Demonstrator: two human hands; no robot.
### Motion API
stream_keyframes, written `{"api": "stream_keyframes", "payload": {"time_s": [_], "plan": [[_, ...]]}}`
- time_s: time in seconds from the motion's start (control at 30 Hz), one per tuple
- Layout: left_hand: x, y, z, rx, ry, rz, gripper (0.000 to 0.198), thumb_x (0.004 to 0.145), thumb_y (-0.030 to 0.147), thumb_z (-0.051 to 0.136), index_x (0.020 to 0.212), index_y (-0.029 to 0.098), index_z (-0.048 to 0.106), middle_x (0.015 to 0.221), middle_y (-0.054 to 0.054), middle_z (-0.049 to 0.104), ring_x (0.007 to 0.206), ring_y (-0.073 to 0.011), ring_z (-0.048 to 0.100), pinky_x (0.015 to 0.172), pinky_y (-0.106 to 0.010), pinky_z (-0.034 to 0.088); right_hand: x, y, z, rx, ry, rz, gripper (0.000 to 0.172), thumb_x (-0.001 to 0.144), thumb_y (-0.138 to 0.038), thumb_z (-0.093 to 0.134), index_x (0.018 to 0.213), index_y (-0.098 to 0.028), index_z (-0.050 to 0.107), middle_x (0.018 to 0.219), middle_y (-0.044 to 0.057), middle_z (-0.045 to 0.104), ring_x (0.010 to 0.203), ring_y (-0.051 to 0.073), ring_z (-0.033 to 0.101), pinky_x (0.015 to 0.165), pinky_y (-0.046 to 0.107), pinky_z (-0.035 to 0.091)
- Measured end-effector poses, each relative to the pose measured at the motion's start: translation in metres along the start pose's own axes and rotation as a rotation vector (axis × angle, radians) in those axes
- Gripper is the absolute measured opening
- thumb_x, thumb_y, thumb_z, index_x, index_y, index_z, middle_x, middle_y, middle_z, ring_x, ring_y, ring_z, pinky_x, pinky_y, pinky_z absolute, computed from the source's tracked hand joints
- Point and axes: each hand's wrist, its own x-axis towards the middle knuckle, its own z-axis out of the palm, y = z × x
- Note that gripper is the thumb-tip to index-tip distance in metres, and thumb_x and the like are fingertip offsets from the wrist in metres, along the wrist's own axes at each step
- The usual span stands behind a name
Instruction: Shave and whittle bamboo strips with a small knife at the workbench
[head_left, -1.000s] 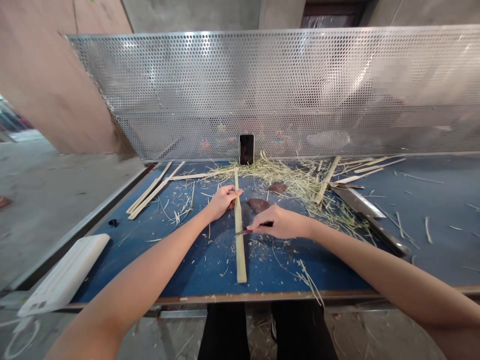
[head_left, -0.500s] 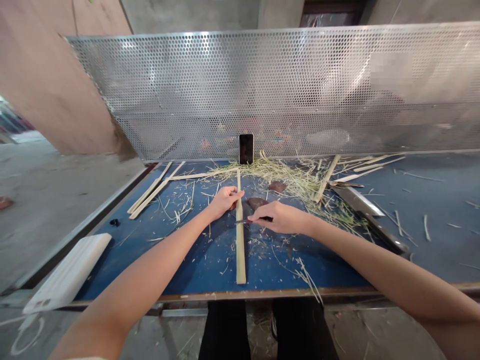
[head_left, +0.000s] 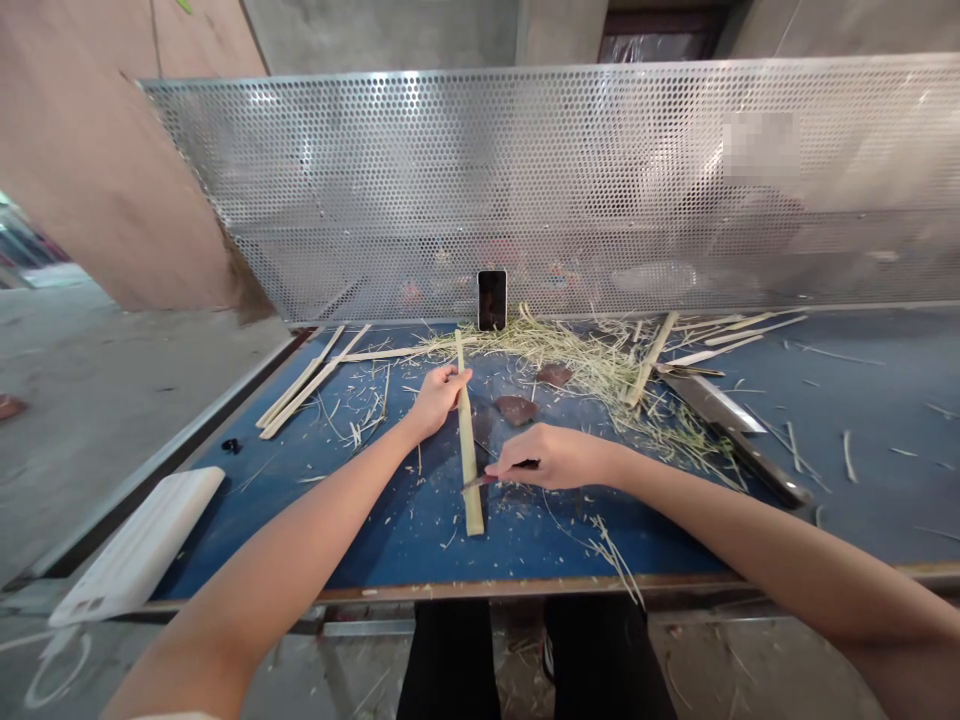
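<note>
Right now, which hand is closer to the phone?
Left. The left hand, gripping the bamboo strip, is in front of the phone; the right hand, holding a small knife, is farther off, nearer the front of the table.

A blue counter [head_left: 862, 400] with a worn metal edge spans the room. Behind it stands a tall perforated metal screen [head_left: 600, 170] that catches bright glare. At the left, a grey concrete floor [head_left: 90, 380] lies below a slanting pinkish wall [head_left: 90, 150], and a grey concrete wall [head_left: 375, 25] rises behind the screen.
</note>
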Motion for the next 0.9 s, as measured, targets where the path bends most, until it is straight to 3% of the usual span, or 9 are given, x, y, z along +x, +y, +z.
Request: {"api": "stream_keyframes", "payload": {"time_s": [0.17,0.27,0.4,0.57,0.73,0.9], "plan": [[-0.003,0.002,-0.003,0.269,0.098,0.173,0.035,0.087,0.049,0.074,0.075,0.019,0.06,0.053,0.006,0.041,0.047,-0.0092,0.032,0.047,-0.024,0.02,0.0,0.008,0.003,-0.14,0.141,0.154,0.025,0.109,-0.027,0.055,0.109,-0.018,0.078,0.101,0.008,0.08,0.084,0.018,0.074,0.077,0.033,0.058],[-0.005,0.004,-0.003,0.36,0.168,0.214,0.033,0.09,0.045,0.068,0.073,0.019,0.059,0.052,0.005,0.042,0.049,-0.0105,0.033,0.049,-0.025,0.021,-0.001,0.004,0.004,-0.053,0.086,0.08,0.022,0.108,-0.026,0.058,0.111,-0.017,0.078,0.107,0.009,0.08,0.091,0.018,0.076,0.081,0.032,0.059],[-0.001,0.004,-0.005,0.375,0.22,0.227,0.032,0.088,0.042,0.067,0.069,0.02,0.055,0.052,0.005,0.04,0.05,-0.0109,0.033,0.051,-0.026,0.022,0.0,-0.003,0.006,0.101,-0.039,-0.068,0.02,0.106,-0.024,0.063,0.116,-0.017,0.078,0.108,0.009,0.081,0.097,0.018,0.077,0.083,0.031,0.061],[0.003,0.002,-0.007,0.378,0.248,0.238,0.032,0.087,0.043,0.066,0.069,0.02,0.055,0.053,0.006,0.039,0.051,-0.011,0.032,0.052,-0.027,0.022,0.001,-0.003,0.007,-0.064,0.084,0.03,0.022,0.107,-0.022,0.06,0.107,-0.013,0.079,0.101,0.011,0.08,0.087,0.019,0.076,0.077,0.032,0.06],[0.003,0.001,-0.007,0.386,0.227,0.236,0.033,0.088,0.045,0.066,0.07,0.019,0.058,0.053,0.005,0.041,0.05,-0.0109,0.031,0.051,-0.027,0.022,0.001,-0.005,0.01,0.052,-0.035,-0.108,0.017,0.105,-0.02,0.064,0.113,-0.016,0.078,0.105,0.009,0.081,0.093,0.017,0.077,0.079,0.028,0.06],[0.005,-0.001,-0.008,0.348,0.23,0.233,0.032,0.087,0.047,0.067,0.075,0.017,0.064,0.055,0.005,0.044,0.051,-0.011,0.034,0.051,-0.026,0.024,0.0,-0.004,0.013,-0.073,0.064,-0.05,0.02,0.107,-0.021,0.059,0.109,-0.014,0.078,0.101,0.01,0.08,0.086,0.017,0.076,0.075,0.03,0.059]]}}
